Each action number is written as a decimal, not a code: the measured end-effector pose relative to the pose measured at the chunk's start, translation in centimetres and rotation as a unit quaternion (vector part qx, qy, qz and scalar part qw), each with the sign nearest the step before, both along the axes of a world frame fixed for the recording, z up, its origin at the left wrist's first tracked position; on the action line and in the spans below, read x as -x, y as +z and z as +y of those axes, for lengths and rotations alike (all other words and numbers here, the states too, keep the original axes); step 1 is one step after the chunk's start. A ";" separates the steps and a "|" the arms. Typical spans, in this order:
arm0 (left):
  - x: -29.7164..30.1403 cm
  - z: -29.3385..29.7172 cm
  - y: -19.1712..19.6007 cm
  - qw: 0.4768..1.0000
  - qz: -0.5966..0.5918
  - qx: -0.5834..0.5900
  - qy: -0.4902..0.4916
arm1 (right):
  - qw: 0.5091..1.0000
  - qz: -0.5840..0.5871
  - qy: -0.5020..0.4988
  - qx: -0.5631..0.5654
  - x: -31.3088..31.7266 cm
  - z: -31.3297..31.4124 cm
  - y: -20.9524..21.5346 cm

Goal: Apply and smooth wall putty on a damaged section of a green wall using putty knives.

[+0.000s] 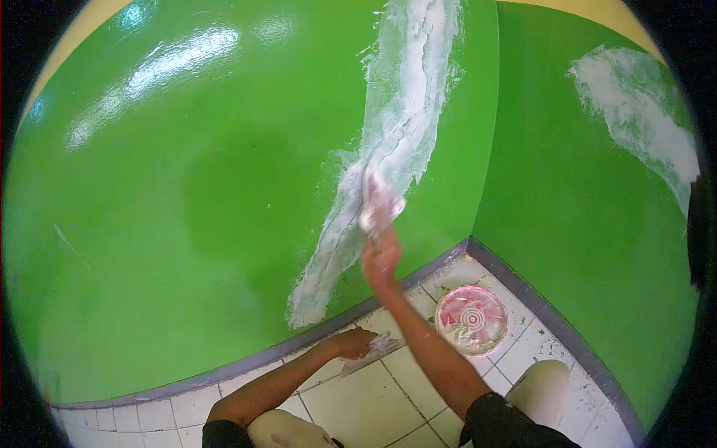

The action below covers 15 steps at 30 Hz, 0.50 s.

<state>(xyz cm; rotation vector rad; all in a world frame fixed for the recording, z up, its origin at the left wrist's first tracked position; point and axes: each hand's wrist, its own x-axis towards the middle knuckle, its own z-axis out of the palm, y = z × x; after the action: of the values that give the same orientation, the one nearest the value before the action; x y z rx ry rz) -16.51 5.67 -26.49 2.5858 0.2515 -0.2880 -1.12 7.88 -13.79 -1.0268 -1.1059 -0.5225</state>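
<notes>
Right hand (381,254) closed on a blade (379,200) pressed to the white filler streak (388,149) on the green wall (187,187), left hand (357,343) gripping a loaded scraper (381,348) low by the floor tiles (358,403); likely risk of ridges from uneven pressure, or drips.

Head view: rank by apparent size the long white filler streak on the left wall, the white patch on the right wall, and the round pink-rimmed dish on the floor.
1. Long filler streak, clearly largest.
2. White patch.
3. Round dish, smallest.
Fisheye bending near the rim makes the patch's true size unsure.
</notes>
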 end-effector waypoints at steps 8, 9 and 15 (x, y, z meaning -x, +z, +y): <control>5.6 4.7 -10.8 0.986 -0.134 -0.080 -0.052 | 0.994 0.001 0.081 0.074 10.3 -4.6 -4.8; 8.6 6.9 -13.2 0.966 -0.242 -0.082 -0.038 | 0.987 0.016 0.154 0.031 14.2 -4.1 -3.3; 0.6 -1.3 4.2 0.985 0.143 0.048 0.083 | 0.993 0.121 -0.009 0.013 2.0 -3.9 -1.2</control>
<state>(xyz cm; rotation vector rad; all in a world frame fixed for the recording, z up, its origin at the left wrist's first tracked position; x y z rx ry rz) -17.10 4.39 -22.25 2.4051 0.5393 -0.5945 -3.13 3.98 -14.95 -1.0934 -0.8912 -0.3867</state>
